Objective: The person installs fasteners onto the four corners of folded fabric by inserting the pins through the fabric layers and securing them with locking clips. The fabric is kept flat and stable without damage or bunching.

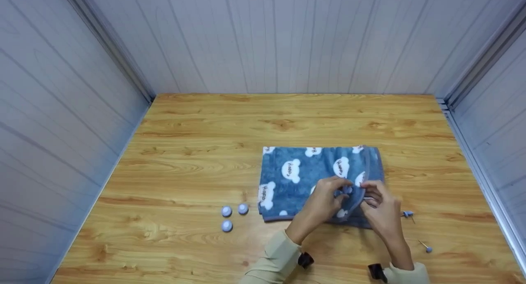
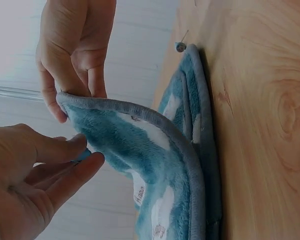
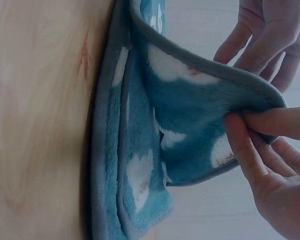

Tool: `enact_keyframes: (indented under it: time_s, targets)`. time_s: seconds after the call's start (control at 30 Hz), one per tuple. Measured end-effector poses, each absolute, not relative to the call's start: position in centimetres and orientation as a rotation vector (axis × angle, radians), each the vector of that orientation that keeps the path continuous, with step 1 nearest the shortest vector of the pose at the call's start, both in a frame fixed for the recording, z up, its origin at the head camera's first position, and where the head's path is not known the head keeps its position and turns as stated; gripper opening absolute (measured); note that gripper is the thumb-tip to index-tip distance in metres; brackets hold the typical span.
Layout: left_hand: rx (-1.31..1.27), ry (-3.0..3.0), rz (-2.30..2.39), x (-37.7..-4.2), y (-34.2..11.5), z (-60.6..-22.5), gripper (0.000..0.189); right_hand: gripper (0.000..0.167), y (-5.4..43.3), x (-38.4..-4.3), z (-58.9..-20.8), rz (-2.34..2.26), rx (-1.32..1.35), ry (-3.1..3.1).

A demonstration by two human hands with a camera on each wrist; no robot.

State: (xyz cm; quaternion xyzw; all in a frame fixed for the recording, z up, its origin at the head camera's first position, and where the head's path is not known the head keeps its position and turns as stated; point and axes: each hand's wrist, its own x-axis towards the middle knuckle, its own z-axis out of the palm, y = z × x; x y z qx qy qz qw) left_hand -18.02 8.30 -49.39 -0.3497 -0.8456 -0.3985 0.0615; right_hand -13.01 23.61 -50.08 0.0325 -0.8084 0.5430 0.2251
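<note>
A folded teal blanket [image 1: 275, 165] with white bear heads lies on the table, its right part lifted. My right hand [image 1: 382, 210] pinches the raised grey-trimmed edge between thumb and fingers, as the right wrist view shows; whatever lies behind the cloth there is hidden. Just left of that edge, my left hand [image 1: 322, 199] pinches a small blue cap [image 2: 82, 155] between thumb and finger. The cap is apart from the cloth in the left wrist view. Beside the right hand lies a blue-headed pin [image 1: 407, 214], and a second pin [image 1: 428, 249] sits nearer the front.
Three round pale-blue caps [image 1: 226, 225] are grouped on the wooden table [image 1: 185, 160] left of the blanket. White panelled walls [image 1: 263, 41] enclose the table at the back and both sides.
</note>
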Motion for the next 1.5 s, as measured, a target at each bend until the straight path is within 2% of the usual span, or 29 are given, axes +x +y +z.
enact_keyframes:
  time_s: [0.17,0.3,0.37,0.47,0.57,0.7,0.8,0.9,1.13,1.33,1.5]
  targets:
    - [-1.043,-2.552,-1.249,-18.2,8.2,-49.3,0.025,0.025,22.6,-12.9,-48.1,1.461,0.079,-2.282]
    - [-1.028,-2.525,-1.313,-17.9,8.1,-49.5,0.016,0.024,22.4,-12.7,-46.8,1.478,0.022,-2.325]
    - [-1.033,-2.543,-1.315,-17.5,8.1,-49.7,0.016,0.025,22.8,-13.0,-47.0,1.478,-0.015,-2.338]
    - [-1.023,-2.641,-1.216,-16.8,8.3,-50.1,0.026,0.025,23.5,-13.6,-48.0,1.455,-0.042,-2.359]
    - [-0.984,-2.721,-1.074,-16.4,8.4,-50.5,0.022,0.025,24.4,-14.4,-48.9,1.425,0.002,-2.423]
    - [-0.958,-2.725,-1.083,-16.8,8.4,-50.5,0.008,0.039,25.8,-15.1,-49.1,1.38,0.163,-2.608]
    - [-0.986,-2.711,-1.2,-17.2,8.3,-50.4,0.006,0.055,27.0,-15.7,-49.1,1.353,0.232,-2.772]
    - [-1.02,-2.713,-1.277,-17.4,8.3,-50.3,0.007,0.062,27.9,-16.4,-48.9,1.303,0.198,-2.889]
    - [-0.917,-2.662,-1.316,-18.1,7.9,-49.7,0.012,0.064,28.1,-18.2,-47.8,1.241,0.146,-2.888]
    - [-0.85,-2.497,-1.319,-20.1,6.2,-49.2,0.022,0.064,27.0,-20.4,-47.1,1.178,0.261,-2.882]
    - [-0.734,-2.629,-1.245,-21.4,4.4,-49.4,0.025,0.068,25.6,-22.1,-47.4,1.171,0.376,-2.917]
